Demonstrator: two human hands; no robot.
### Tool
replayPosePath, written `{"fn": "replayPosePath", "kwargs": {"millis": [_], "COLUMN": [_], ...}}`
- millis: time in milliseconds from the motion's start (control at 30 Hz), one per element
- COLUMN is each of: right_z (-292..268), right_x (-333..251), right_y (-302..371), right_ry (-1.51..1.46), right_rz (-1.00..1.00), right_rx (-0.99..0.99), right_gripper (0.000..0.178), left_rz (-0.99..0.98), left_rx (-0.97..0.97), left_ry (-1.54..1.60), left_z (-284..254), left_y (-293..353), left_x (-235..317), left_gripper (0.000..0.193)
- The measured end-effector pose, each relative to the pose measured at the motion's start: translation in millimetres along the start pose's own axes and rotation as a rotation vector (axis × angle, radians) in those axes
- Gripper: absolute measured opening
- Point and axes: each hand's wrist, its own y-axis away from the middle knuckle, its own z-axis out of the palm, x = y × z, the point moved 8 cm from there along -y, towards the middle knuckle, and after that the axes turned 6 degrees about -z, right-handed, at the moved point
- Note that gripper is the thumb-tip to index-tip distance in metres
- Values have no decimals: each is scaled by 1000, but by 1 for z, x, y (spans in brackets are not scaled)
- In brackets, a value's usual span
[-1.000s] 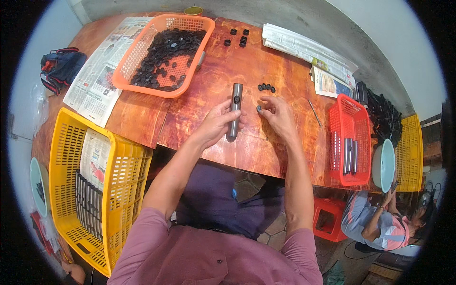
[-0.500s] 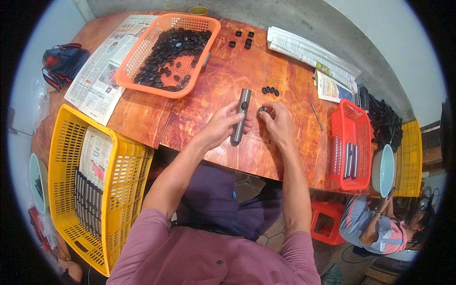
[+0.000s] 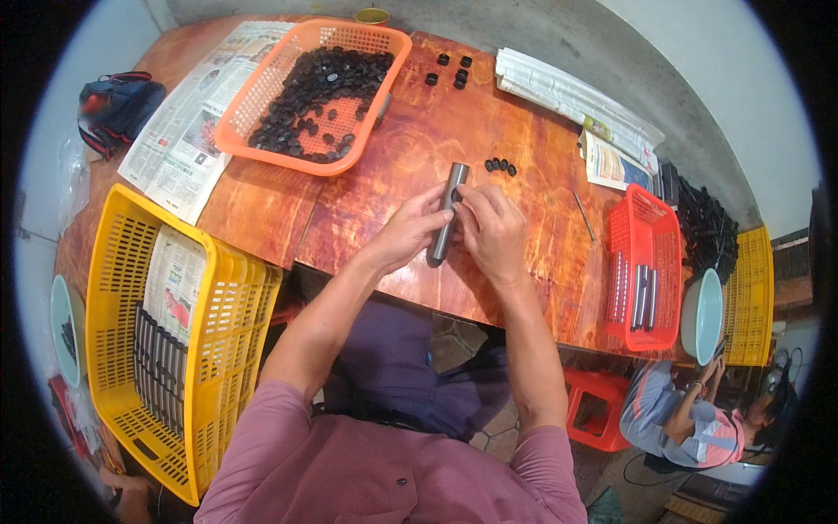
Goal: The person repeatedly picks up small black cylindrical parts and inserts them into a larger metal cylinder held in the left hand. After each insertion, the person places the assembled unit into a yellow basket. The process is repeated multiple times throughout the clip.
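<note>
A grey metal tube (image 3: 442, 242) with a dark hole in its side is gripped in my left hand (image 3: 407, 225), fingers wrapped around it, and held slantwise above the table. My right hand (image 3: 496, 231) pinches at the tube's side hole, thumb and forefinger touching the tube. The small black plug between those fingers is almost wholly hidden now. Just beyond my right hand lies a short row of similar small black plugs (image 3: 500, 164) on the wooden table (image 3: 367, 214).
An orange basket (image 3: 225, 135) of black plugs stands far left, with newspaper (image 3: 175, 162) beside it. Near left is a yellow crate (image 3: 205, 349) holding tubes. A red basket (image 3: 620, 297) with tubes and a thin metal rod (image 3: 584, 217) lie right. A person (image 3: 690, 410) sits at lower right.
My right hand has moved left with the small black plug, from beside the tube to its side hole. The left hand still holds the tube.
</note>
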Motion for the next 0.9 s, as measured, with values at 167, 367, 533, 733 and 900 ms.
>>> {"fn": "replayPosePath", "kwargs": {"millis": [167, 367, 533, 733, 900], "right_z": [1, 8, 11, 17, 20], "right_x": [-5, -10, 17, 66, 60], "right_y": [5, 9, 21, 49, 48], "right_ry": [76, 16, -314, -284, -256], "right_rz": [-56, -14, 301, 501, 491], "right_rx": [27, 5, 72, 63, 20], "right_gripper": [22, 30, 30, 22, 18], "left_rz": [12, -8, -74, -283, -330], "left_rx": [-18, 86, 197, 279, 334], "left_ry": [-11, 54, 39, 44, 74], "left_z": [-1, -14, -19, -16, -16], "left_y": [-1, -3, -2, -3, -7], "left_x": [-2, -4, -10, -16, -15], "left_gripper": [62, 38, 35, 40, 37]}}
